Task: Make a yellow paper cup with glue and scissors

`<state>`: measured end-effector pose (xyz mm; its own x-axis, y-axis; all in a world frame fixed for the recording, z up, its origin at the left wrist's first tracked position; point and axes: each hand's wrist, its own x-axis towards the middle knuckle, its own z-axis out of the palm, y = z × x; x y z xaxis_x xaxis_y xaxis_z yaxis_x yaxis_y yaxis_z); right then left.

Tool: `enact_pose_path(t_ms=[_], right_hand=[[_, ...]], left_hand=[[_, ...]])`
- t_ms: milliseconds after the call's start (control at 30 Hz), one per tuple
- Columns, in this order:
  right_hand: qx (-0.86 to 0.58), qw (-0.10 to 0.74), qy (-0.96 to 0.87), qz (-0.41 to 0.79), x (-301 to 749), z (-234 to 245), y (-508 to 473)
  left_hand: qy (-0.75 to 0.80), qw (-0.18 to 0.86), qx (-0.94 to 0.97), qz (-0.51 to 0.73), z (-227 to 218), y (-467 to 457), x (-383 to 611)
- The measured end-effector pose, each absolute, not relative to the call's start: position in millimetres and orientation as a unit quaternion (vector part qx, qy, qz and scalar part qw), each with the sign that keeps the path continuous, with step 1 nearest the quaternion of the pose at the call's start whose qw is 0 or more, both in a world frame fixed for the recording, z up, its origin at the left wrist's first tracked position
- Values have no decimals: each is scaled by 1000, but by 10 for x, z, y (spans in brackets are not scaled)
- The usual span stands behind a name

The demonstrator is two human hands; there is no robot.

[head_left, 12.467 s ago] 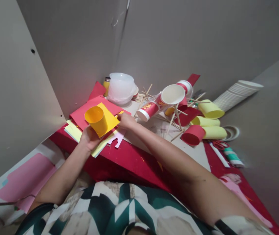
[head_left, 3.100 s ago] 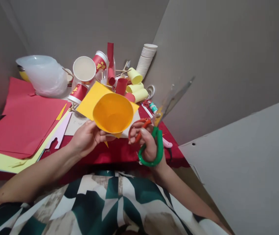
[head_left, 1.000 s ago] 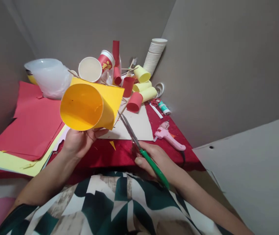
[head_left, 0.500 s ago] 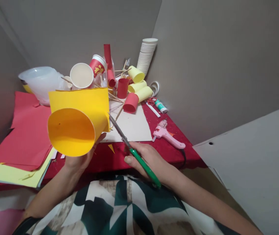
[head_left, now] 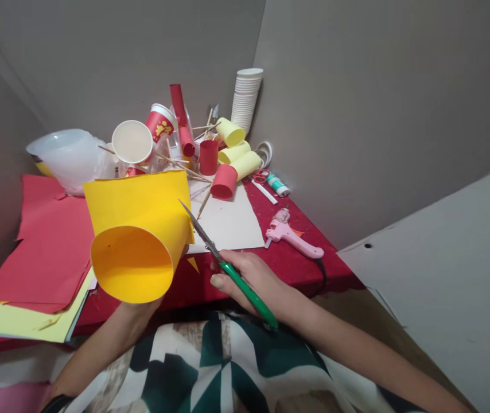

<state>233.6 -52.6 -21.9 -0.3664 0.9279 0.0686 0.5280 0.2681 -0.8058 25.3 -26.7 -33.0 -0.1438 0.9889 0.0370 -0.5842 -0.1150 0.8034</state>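
Note:
My left hand supports a yellow paper tube from below and behind, and the paper hides most of its fingers. The tube's round open end faces me, while a flat flap of the same paper stands up behind it. In my right hand is a pair of scissors with green handles. Their blades point up and left, overlapping the right edge of the yellow paper in view. Whether the blades touch the paper I cannot tell; they look closed or almost so.
Red and pale yellow paper sheets lie at the left. Behind are a plastic bag, paper cups, red and yellow paper rolls, sticks and a leaning cup stack. A pink glue gun lies right of a white board.
The yellow tube has tipped and moved slightly lower, with my left hand under it. The scissors have shifted a little left, and their tips now overlap the yellow paper. The camera view has turned slightly.

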Motion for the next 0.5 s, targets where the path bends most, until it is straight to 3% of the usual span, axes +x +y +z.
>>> enact_pose_path(t_ms=[500], right_hand=[[-475, 335, -704, 408, 2321, -309, -559]], left_hand=[[339, 605, 310, 651, -293, -298, 319]])
